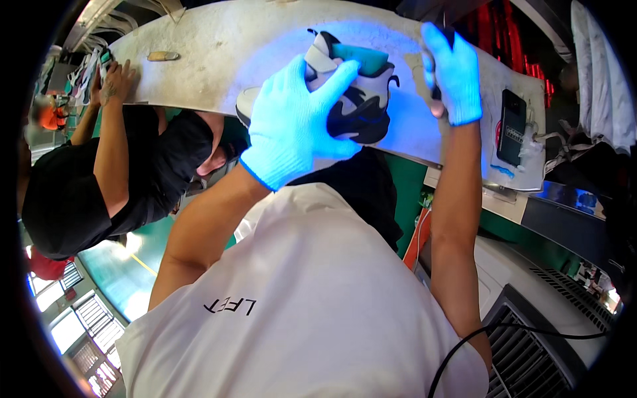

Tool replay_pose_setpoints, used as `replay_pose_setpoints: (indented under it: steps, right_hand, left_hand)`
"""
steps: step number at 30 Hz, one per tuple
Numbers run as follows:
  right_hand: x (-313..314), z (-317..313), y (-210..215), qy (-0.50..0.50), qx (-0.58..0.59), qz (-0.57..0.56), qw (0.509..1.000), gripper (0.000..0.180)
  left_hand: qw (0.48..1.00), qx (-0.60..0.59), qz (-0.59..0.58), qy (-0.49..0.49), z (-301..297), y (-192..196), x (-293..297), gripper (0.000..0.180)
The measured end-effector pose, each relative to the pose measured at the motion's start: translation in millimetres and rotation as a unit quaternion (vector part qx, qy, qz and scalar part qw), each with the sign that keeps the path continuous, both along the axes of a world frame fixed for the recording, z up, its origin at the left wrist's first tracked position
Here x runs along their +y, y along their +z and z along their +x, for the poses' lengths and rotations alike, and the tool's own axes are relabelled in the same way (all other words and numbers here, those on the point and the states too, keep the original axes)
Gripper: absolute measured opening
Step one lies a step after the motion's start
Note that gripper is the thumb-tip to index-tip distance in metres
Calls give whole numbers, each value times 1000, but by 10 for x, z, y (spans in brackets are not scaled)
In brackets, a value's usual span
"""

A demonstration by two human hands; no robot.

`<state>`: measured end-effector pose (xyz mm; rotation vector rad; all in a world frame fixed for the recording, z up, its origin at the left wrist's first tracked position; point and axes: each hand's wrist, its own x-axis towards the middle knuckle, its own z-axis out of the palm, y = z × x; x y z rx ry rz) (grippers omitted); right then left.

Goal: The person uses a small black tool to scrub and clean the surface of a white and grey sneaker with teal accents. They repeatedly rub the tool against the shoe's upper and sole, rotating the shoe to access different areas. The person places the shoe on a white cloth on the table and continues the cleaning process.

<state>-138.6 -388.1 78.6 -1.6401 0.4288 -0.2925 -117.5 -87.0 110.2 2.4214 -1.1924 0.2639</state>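
My left hand (292, 119), in a white knit glove lit blue, grips a sneaker (361, 109) on the worktable. The sneaker is grey and black with a teal piece (361, 58) at its collar, and my palm and fingers cover much of its near side. To the right, apart from the shoe, my right hand (456, 74) wears a matching glove. Its fingers are curled round something dark whose kind I cannot make out. A bare fingertip (437, 108) shows at the lower edge of that glove.
The pale, worn worktable (206, 79) curves across the top. A black phone (511, 126) lies at its right end beside clear plastic. Farther left is a small tan-handled tool (163, 56). A co-worker in black (73, 186) sits at the left, hands (117, 83) over the table.
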Motion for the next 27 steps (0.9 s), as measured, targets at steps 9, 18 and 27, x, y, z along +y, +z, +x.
replay_pose_setpoints:
  steps: [9,18,27]
  right_hand:
    - [476,-821,-275,-34,-102,-224,969,102]
    - [1273,-860,-192,85,-7,183,979,97]
    - [1002,-1034,-374,191,-56,110,974,89]
  left_hand:
    - [997,-24,-64,-19,-121,-137,92,109]
    - [990,-55,-126,-36,-186,-253,159,98]
    - [993,-76,-64,-66,-127,-190,210,88]
